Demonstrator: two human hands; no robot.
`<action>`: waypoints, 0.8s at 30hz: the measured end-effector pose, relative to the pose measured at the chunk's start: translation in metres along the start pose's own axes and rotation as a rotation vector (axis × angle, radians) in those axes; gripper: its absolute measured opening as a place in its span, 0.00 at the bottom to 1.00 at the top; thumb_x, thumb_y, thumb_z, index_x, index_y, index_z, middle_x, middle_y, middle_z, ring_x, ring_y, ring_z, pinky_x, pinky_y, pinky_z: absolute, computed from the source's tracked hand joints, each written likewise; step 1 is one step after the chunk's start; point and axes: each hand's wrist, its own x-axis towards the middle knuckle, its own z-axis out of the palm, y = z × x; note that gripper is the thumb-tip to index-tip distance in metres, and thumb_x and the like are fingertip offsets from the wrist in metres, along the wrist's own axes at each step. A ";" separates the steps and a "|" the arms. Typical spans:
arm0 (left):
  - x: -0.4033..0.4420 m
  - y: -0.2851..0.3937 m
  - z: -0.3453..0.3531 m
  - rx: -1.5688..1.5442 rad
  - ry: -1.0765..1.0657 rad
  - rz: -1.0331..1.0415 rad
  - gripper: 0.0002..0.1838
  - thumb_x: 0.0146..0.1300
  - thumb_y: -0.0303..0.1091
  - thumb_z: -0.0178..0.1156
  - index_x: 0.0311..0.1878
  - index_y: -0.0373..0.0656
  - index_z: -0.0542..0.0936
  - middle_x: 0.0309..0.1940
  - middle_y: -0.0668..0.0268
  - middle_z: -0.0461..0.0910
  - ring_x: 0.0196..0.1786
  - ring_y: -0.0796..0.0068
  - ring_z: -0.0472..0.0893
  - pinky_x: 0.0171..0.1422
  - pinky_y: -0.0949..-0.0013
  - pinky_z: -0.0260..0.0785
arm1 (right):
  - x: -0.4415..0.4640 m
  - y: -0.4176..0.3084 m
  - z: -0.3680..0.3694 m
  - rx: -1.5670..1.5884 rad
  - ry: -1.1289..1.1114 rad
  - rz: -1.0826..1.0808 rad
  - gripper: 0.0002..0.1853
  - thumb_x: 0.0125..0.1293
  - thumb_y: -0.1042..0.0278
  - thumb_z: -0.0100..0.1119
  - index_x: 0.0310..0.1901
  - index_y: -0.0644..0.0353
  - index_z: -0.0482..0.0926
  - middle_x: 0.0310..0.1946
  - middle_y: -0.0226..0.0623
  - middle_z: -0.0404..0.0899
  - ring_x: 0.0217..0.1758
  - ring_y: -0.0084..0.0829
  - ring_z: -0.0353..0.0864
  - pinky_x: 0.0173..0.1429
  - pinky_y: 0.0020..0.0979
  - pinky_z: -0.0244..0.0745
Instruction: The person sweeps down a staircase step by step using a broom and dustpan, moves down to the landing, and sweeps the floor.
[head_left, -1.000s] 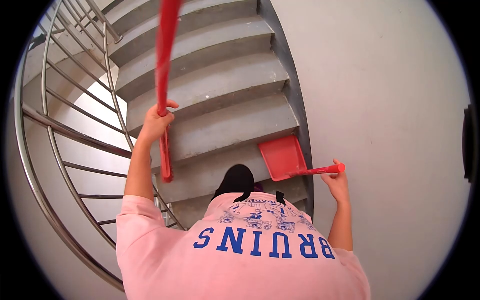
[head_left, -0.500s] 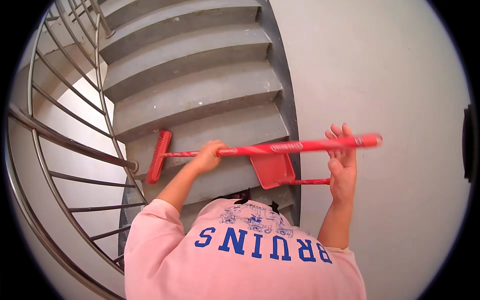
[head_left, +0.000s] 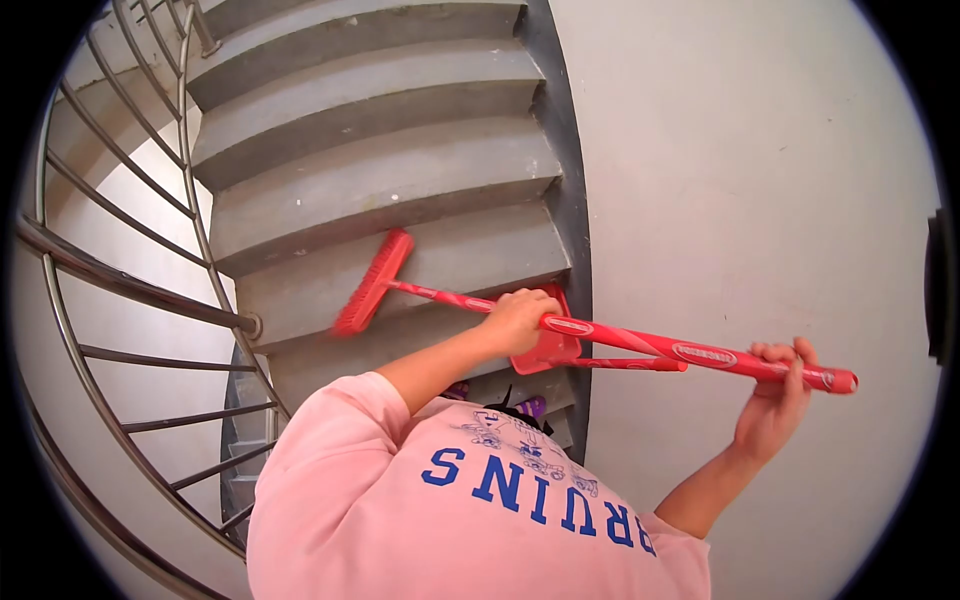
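A red broom [head_left: 650, 345] slants across the view, its bristled head [head_left: 378, 280] raised at the left over the grey steps. My left hand [head_left: 522, 318] is closed around the middle of its handle. Near the handle's end, my right hand [head_left: 778, 395] has its fingers wrapped around it. Below the broom, a red dustpan [head_left: 532, 352] rests against the steps, partly covered by my left hand and the broom handle. The dustpan's own red handle [head_left: 630, 364] points right, towards the wall, apart from both hands.
Grey concrete stairs [head_left: 390, 155] curve upward ahead of me. On the left runs a metal railing [head_left: 140, 285] with several bars. A pale wall [head_left: 740, 180] rises along the right. Purple footwear [head_left: 532, 406] shows on a step below my pink shirt.
The broom has shifted right and its handle end has dropped, while its head has swung up and right. My right hand, open before, has closed on the handle near its end.
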 end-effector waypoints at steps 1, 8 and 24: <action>0.008 0.010 0.008 -0.005 -0.010 0.011 0.11 0.49 0.25 0.59 0.38 0.46 0.77 0.39 0.63 0.78 0.48 0.57 0.74 0.51 0.57 0.66 | 0.000 -0.006 -0.010 -0.030 0.016 -0.014 0.16 0.70 0.67 0.43 0.55 0.66 0.62 0.35 0.41 0.77 0.42 0.37 0.77 0.55 0.41 0.70; 0.042 0.070 0.050 -0.181 -0.053 0.163 0.12 0.47 0.22 0.58 0.37 0.45 0.77 0.36 0.62 0.77 0.45 0.57 0.75 0.47 0.56 0.67 | -0.005 -0.063 -0.052 -0.221 0.133 -0.120 0.17 0.71 0.66 0.42 0.56 0.67 0.62 0.33 0.38 0.73 0.39 0.33 0.72 0.52 0.38 0.65; -0.046 0.043 -0.037 0.027 0.102 -0.059 0.11 0.50 0.25 0.57 0.39 0.45 0.76 0.37 0.61 0.77 0.45 0.56 0.76 0.48 0.57 0.68 | 0.023 0.004 -0.028 0.183 -0.110 0.043 0.17 0.71 0.63 0.44 0.56 0.63 0.65 0.37 0.38 0.74 0.43 0.34 0.73 0.55 0.39 0.65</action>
